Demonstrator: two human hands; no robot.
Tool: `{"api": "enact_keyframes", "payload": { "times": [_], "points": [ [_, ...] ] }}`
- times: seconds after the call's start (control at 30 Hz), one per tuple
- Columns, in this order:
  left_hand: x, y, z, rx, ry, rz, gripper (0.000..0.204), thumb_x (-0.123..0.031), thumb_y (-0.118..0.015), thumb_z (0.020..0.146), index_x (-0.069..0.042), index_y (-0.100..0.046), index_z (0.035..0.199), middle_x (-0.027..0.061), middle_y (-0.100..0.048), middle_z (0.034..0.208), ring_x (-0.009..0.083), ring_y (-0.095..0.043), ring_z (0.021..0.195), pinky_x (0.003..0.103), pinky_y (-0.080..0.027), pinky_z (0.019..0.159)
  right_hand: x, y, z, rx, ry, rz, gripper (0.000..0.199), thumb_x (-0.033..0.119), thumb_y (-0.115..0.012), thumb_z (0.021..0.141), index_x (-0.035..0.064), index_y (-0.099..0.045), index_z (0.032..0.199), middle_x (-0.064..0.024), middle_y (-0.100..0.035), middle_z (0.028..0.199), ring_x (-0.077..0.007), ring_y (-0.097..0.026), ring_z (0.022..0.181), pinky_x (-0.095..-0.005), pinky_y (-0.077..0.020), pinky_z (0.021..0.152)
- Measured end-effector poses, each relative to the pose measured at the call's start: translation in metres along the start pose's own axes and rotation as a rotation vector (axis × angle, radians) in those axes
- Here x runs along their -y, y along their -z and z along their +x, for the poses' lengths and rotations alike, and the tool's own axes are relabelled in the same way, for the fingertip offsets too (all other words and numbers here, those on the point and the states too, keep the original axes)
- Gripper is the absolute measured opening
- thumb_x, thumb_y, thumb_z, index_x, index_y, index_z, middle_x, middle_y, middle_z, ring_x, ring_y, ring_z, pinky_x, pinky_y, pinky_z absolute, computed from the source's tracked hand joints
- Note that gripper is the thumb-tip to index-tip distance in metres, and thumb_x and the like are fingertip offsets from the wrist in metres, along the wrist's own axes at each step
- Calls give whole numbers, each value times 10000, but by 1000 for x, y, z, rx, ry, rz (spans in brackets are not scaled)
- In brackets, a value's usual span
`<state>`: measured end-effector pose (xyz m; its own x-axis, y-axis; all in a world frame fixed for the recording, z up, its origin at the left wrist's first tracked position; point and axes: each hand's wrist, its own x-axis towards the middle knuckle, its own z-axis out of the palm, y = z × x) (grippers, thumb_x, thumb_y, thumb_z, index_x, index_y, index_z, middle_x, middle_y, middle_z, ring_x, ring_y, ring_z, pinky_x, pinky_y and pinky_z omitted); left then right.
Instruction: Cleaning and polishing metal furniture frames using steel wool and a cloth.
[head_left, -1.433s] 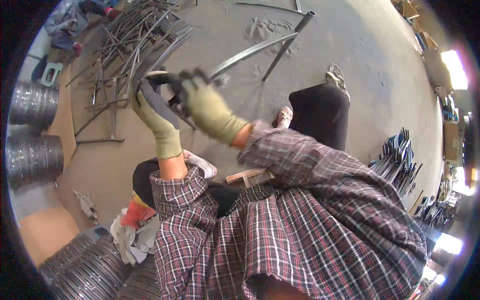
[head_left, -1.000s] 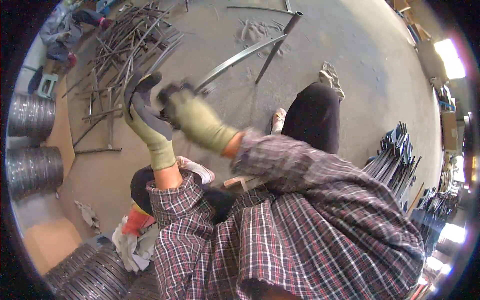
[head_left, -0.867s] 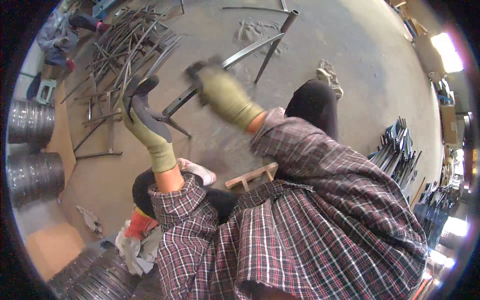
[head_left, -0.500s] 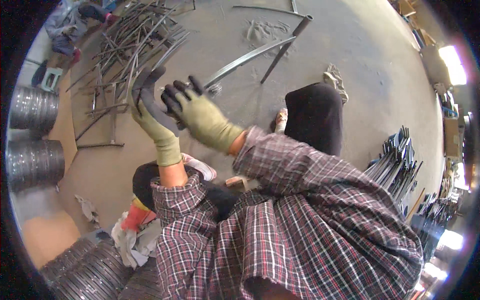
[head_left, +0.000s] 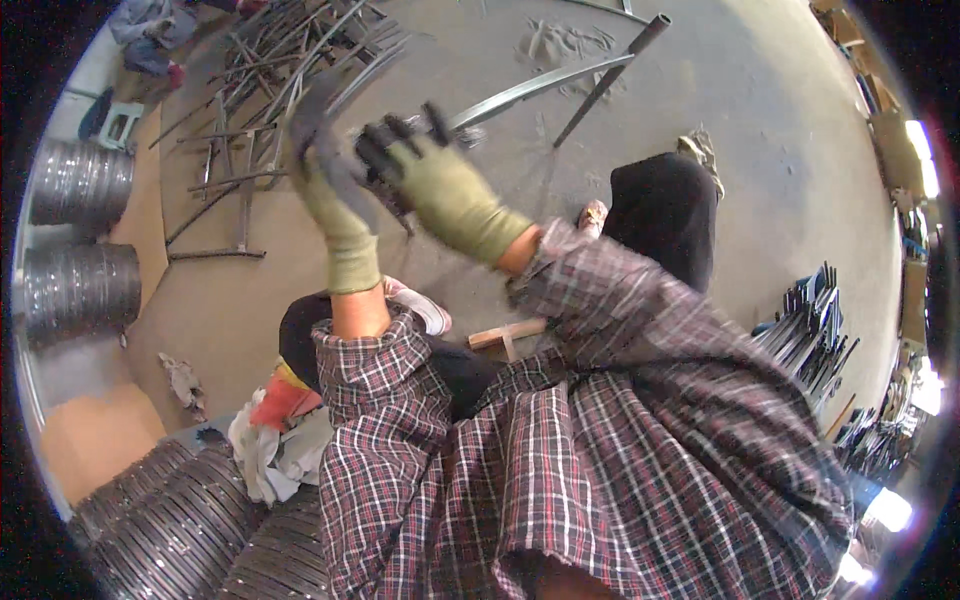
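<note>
Both hands wear olive-green gloves with dark palms and fingers, raised close together over the floor. My left hand [head_left: 337, 195] points upward with its fingers stretched out and blurred, palm side toward the other hand. My right hand [head_left: 440, 185] shows its back, fingers apart and reaching toward the left palm; whether they touch is hidden. Just beyond the right hand stands a metal frame [head_left: 545, 85] with a pale curved bar joined to a dark round tube. Its near end is hidden behind the right hand. A dark part shows below the hands, too covered to name.
A tangled heap of metal frames [head_left: 245, 130] lies at the far left. Black ring-shaped coils [head_left: 80, 290] stack along the left side, with more bundles [head_left: 170, 515] near left. Grey rags [head_left: 290, 455], a small wooden piece [head_left: 508, 333] and dark tubes [head_left: 810, 330] lie around me.
Both hands have moved slightly up and to the right in the picture as the view shifted. They remain close together, and the metal frame keeps its place on the floor.
</note>
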<state>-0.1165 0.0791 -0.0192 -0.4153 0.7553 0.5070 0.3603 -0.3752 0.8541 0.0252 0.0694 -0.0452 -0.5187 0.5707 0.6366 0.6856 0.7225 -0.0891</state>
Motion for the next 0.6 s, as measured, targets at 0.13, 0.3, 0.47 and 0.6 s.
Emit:
{"api": "enact_keyframes", "payload": {
  "times": [0.13, 0.3, 0.47, 0.6],
  "points": [
    [7, -2, -5, 53, -127, 91, 374, -202, -431, 1032, 39, -596, 1265, 149, -595, 1313, 246, -564, 1176, 391, -420, 1042, -111, 65, -19, 206, -464, -200, 466, 72, -696, 769, 31, -592, 1221, -191, -627, 1124, -395, -611, 1043, -474, -522, 829],
    [-14, -10, -1, 81, -29, -140, 377, -180, -393, 1007, 41, -611, 1222, 141, -616, 1270, 259, -571, 1188, 385, -412, 1038, -21, 13, -4, 175, -368, 99, 427, 121, -646, 819, 99, -598, 1243, -104, -611, 1179, -338, -580, 1134, -548, -324, 1130],
    [-22, -14, 0, 15, 6, -235, 372, -136, -372, 980, 42, -620, 1193, 124, -646, 1204, 244, -588, 1138, 381, -418, 1017, -32, 18, -2, 248, -47, -63, 331, 252, -701, 795, 160, -664, 1110, -75, -622, 1141, -288, -588, 1085, -539, -330, 1128],
    [-7, -10, 3, -29, -118, -172, 348, -117, -385, 993, 62, -611, 1188, 139, -643, 1191, 235, -590, 1096, 377, -427, 1013, -87, 69, 9, 353, -335, -277, 277, 142, -728, 776, 81, -669, 1040, -123, -642, 1017, -327, -630, 960, -432, -538, 774]
  ]
}}
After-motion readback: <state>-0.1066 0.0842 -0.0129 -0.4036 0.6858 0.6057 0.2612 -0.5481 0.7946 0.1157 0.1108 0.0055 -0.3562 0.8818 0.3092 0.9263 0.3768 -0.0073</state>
